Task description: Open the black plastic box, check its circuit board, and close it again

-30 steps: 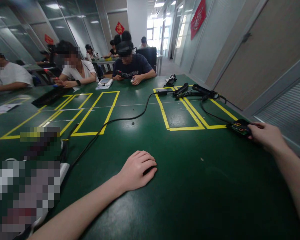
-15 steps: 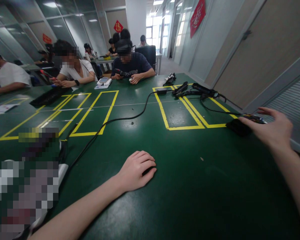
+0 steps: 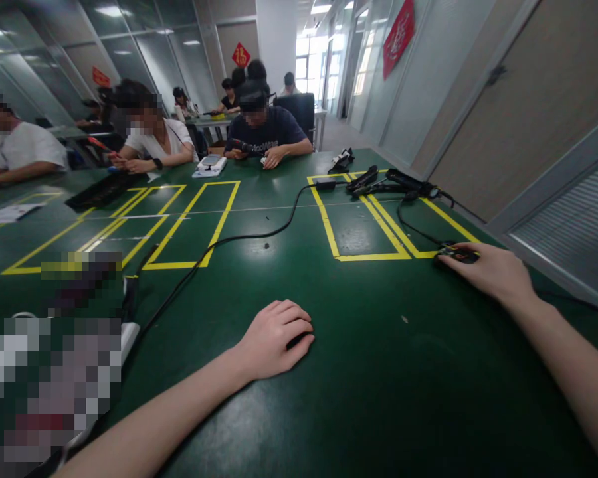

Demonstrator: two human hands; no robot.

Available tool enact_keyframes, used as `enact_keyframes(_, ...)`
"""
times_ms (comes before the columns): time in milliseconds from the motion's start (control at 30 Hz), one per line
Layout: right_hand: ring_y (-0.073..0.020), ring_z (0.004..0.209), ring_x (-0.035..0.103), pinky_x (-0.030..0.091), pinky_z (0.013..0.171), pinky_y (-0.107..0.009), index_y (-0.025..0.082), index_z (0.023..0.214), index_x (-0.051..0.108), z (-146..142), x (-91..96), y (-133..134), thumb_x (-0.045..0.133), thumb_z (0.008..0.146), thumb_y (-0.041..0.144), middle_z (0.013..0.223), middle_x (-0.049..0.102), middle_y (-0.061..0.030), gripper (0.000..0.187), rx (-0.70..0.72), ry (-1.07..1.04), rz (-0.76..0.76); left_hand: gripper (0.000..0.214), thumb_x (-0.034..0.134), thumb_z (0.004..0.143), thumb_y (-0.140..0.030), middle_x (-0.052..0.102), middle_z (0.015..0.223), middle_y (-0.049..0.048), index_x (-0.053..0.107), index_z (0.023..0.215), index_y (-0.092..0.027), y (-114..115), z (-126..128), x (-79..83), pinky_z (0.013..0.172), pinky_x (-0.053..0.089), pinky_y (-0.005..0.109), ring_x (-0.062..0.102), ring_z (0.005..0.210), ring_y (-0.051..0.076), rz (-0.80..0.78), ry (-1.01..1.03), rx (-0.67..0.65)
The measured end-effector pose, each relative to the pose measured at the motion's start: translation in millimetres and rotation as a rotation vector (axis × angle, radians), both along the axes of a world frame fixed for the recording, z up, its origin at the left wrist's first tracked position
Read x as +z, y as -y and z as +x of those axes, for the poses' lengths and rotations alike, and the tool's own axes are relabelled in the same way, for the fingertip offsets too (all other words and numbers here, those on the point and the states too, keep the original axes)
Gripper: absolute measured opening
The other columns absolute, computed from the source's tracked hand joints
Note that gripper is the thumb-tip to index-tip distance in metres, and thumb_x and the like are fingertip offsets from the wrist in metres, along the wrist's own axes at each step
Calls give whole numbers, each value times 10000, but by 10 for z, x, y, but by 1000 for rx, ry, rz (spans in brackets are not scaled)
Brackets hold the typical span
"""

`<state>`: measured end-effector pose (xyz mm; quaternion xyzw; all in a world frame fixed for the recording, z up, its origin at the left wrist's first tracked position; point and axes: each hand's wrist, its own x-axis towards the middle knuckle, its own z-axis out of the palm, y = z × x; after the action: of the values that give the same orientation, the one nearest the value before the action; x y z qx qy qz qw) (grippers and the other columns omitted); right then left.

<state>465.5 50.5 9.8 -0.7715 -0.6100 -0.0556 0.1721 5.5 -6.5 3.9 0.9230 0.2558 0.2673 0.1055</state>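
My left hand [image 3: 276,338] rests palm down on the green table [image 3: 379,372] near its middle, fingers loosely bent, with nothing in it. My right hand [image 3: 493,273] reaches out to the right and lies over a small black device with coloured buttons [image 3: 454,253], fingers closed around it. The device sits on the table just outside a yellow taped rectangle [image 3: 373,255]. A black cable [image 3: 411,226] runs from the device toward the far side.
Black tools and a power adapter [image 3: 379,180] lie at the far end of the taped rectangles. A long black cable [image 3: 239,238] crosses to a white power strip [image 3: 128,332] at the left. Several people sit working along the far side.
My right hand lifted off the black device with fingers spread, then came back down over it slightly nearer and to the left. My left hand stayed still.
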Motion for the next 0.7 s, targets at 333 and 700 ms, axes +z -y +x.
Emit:
enact_keyframes(333, -253, 920, 768, 625, 857, -375, 208, 1142, 761, -1294, 76, 310, 656, 937, 405, 1073, 799, -90, 303, 849, -307, 155, 298, 598, 997, -318, 721, 1242, 124, 648, 1264, -197, 20, -6, 51, 910, 581, 404, 704, 1081, 249, -4, 26, 69)
enact_keyframes(700, -247, 838, 765, 642, 752, -369, 209, 1132, 756, -1318, 69, 331, 646, 943, 401, 979, 797, -86, 291, 851, -339, 87, 457, 657, 972, -378, 641, 1391, 162, 605, 1395, -210, 14, -13, 42, 1005, 548, 481, 640, 1228, 311, -48, -80, 56)
